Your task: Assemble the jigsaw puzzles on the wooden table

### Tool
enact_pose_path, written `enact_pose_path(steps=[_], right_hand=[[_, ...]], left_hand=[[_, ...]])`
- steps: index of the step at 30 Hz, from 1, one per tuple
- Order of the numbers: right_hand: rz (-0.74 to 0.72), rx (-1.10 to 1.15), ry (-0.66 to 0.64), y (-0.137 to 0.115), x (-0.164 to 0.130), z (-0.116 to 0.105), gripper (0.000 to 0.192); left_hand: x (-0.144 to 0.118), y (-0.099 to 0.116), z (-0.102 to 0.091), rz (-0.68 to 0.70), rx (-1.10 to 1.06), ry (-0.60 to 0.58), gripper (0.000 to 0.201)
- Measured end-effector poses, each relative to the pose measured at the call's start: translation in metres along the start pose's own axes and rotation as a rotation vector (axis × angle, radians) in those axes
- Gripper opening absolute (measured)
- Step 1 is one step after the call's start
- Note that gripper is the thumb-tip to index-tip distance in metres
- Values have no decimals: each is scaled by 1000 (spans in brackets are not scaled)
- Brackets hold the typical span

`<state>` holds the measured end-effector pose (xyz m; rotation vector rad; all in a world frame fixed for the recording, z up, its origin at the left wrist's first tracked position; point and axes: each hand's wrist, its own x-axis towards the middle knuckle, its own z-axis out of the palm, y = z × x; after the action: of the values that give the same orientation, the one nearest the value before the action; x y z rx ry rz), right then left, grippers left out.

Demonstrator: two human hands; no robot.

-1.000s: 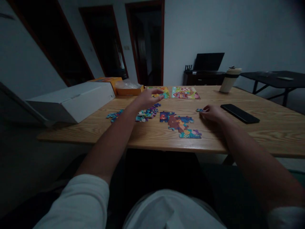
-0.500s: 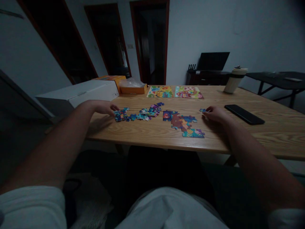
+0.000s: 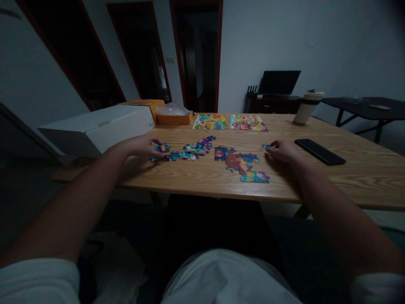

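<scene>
My left hand (image 3: 144,147) is over the left end of a heap of loose puzzle pieces (image 3: 191,151), its thumb and fingers spread apart on the pieces there. Between the fingertips of my right hand (image 3: 281,150) is a small blue puzzle piece (image 3: 267,146), held just above the table. A partly joined puzzle (image 3: 234,161), with brown, orange and dark blue parts, lies flat between the two hands. One dark blue piece (image 3: 211,138) sits at the far end of the heap.
Two colourful picture sheets (image 3: 211,122) lie at the table's back. A white box (image 3: 104,124) and an orange tray with plastic (image 3: 175,118) stand at the left. To the right are a black phone (image 3: 319,151) and a cream cup (image 3: 305,110). The table (image 3: 196,185) ends close in front.
My left hand has moved right over the heap, and its thumb and fingers have spread. My right hand keeps its hold on the piece. The view has shifted slightly.
</scene>
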<state>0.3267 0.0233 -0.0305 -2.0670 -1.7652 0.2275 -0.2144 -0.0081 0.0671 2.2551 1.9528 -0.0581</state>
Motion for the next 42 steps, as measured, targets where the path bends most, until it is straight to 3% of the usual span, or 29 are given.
enact_pose_path(steps=[3, 6, 8, 10, 13, 17, 20, 24, 33, 42], right_hand=[[-87, 193, 143, -21, -9, -3, 36], [-208, 512, 30, -43, -18, -2, 29], [-258, 638, -43, -50, -22, 1, 30], [-267, 687, -95, -50, -21, 7, 31], [-274, 654, -194, -42, -15, 15, 30], [-324, 480, -203, -36, -6, 22, 23], [-386, 349, -146, -36, -2, 25, 22], [-401, 224, -95, -39, -3, 29, 25], [-295, 61, -54, -39, -4, 27, 30], [-291, 19, -56, -39, -5, 29, 30]], left_hand=[[8, 57, -5, 111, -77, 169, 75], [31, 141, 14, 339, -101, 265, 69], [53, 198, 35, 486, -101, 240, 66], [76, 243, 57, 526, -97, 189, 65], [102, 278, 79, 554, -104, 163, 61], [113, 270, 93, 554, -122, 181, 62], [109, 255, 96, 662, -138, 249, 54], [100, 256, 96, 767, -63, 187, 47], [85, 269, 94, 670, 68, 23, 68], [83, 269, 92, 649, 66, -25, 80]])
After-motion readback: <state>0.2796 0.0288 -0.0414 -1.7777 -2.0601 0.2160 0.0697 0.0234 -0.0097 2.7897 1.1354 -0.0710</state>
